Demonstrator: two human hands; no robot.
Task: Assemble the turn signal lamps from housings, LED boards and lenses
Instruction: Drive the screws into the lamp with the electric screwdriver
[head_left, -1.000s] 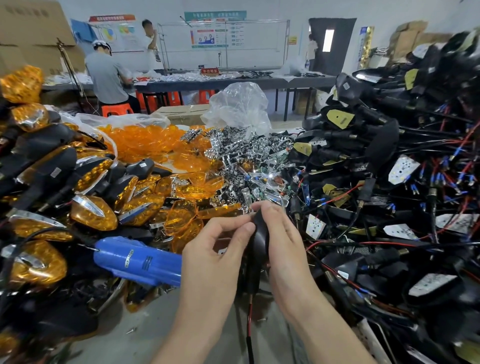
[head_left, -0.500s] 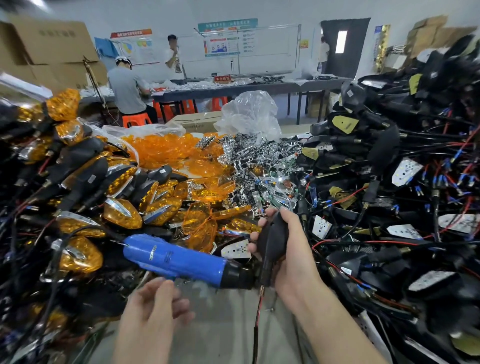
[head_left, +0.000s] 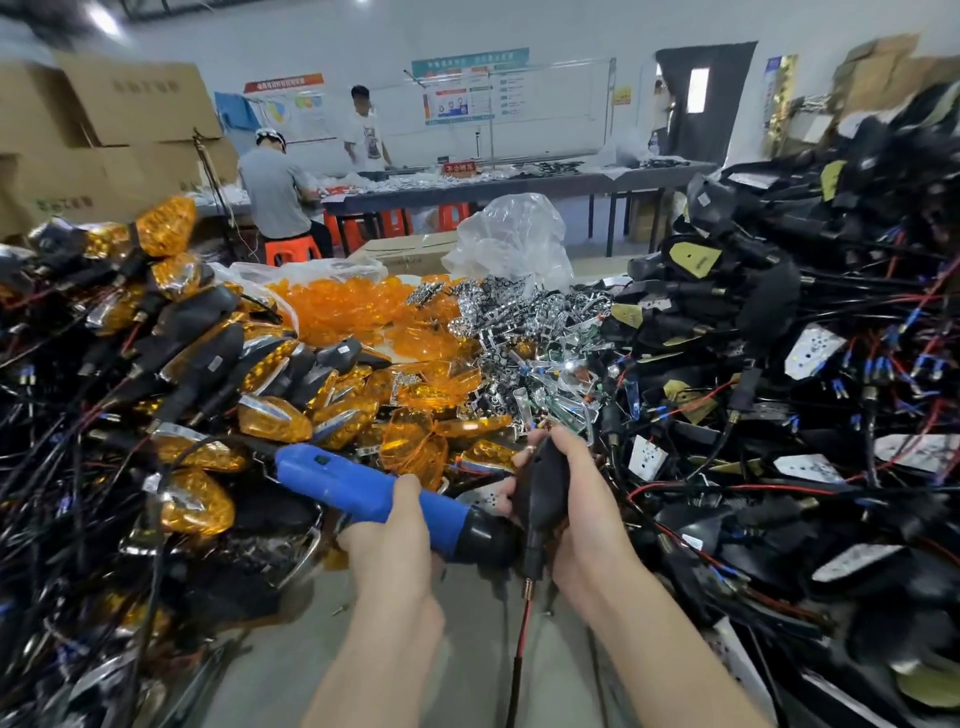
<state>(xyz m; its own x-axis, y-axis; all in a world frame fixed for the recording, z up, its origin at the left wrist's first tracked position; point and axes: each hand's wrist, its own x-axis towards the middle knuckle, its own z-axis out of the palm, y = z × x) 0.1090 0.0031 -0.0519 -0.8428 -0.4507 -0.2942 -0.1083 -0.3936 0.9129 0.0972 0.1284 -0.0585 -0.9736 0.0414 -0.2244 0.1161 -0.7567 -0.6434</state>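
My right hand (head_left: 587, 499) grips a black lamp housing (head_left: 540, 488) upright at the centre of the bench, its red and black wire (head_left: 522, 623) hanging down. My left hand (head_left: 387, 540) grips the blue electric screwdriver (head_left: 353, 486), whose black nose points right at the housing. Loose amber lenses (head_left: 353, 312) lie heaped behind, with shiny chrome reflector parts (head_left: 524, 332) beside them.
Finished amber lamps (head_left: 208, 358) with black stems pile up on the left. A tall tangle of black housings with LED boards and wires (head_left: 810, 395) fills the right. A clear plastic bag (head_left: 514, 244) stands behind. Two people work at a far table (head_left: 519, 187).
My left hand left the housing, dropped to the bench, then took hold of the blue screwdriver and brought its nose to the housing. My right hand kept holding the housing.
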